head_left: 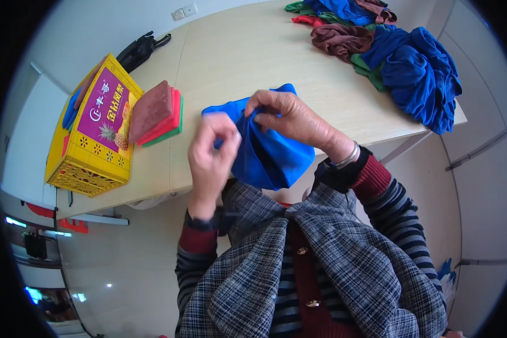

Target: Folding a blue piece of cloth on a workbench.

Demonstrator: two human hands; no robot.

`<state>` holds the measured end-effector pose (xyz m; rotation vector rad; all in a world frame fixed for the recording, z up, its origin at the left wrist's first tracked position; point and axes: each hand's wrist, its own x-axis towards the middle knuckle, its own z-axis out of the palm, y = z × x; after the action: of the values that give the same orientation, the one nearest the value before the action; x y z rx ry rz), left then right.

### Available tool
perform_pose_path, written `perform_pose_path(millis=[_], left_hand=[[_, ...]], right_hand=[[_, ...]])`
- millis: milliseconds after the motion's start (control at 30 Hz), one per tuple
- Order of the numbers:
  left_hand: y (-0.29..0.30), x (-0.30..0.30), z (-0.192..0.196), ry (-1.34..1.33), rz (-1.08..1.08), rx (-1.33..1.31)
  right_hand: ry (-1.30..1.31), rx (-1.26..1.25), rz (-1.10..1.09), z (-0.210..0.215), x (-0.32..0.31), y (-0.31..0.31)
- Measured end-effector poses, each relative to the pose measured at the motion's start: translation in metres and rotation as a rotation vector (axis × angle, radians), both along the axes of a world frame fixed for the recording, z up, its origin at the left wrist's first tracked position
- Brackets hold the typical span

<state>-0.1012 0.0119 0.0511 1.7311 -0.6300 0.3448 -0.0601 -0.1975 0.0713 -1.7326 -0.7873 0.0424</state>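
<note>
One head-worn fisheye view looks steeply down from close above the person's chest onto the tabletop (253, 56), its edges bending toward the rim.

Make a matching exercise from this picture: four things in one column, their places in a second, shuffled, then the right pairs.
Things:
1. blue cloth
2. yellow crate
3. folded stack
4. cloth heap

Places:
A. far right corner of the table
B. left end of the table
C. held between both hands, left hand and right hand
D. beside the crate, on its right

Pairs: 1-C, 2-B, 3-D, 4-A
</note>
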Motion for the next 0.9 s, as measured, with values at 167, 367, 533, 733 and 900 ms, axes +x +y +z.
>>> perform_pose_path(millis=[167, 367, 533, 733, 900], left_hand=[[-0.030, -0.037, -0.036, -0.534, 0.111, 0.778], [-0.015, -0.047, -0.072, -0.398, 0.100, 1.070], [0.014, -0.059, -0.055, -0.426, 0.007, 1.055], [0.072, -0.048, 0.053, -0.675, 0.265, 1.102], [0.092, -0.029, 0.148, -0.641, 0.355, 0.791]], right_hand=[[-0.030, -0.019, -0.027, 0.012, 0.012, 0.008], [-0.217, 0.084, -0.169, 0.031, 0.034, 0.011], [-0.457, 0.028, -0.388, 0.060, 0.060, -0.022], [-0.430, 0.043, -0.477, 0.108, 0.081, -0.078], [-0.262, 0.129, -0.407, 0.151, 0.071, -0.104]])
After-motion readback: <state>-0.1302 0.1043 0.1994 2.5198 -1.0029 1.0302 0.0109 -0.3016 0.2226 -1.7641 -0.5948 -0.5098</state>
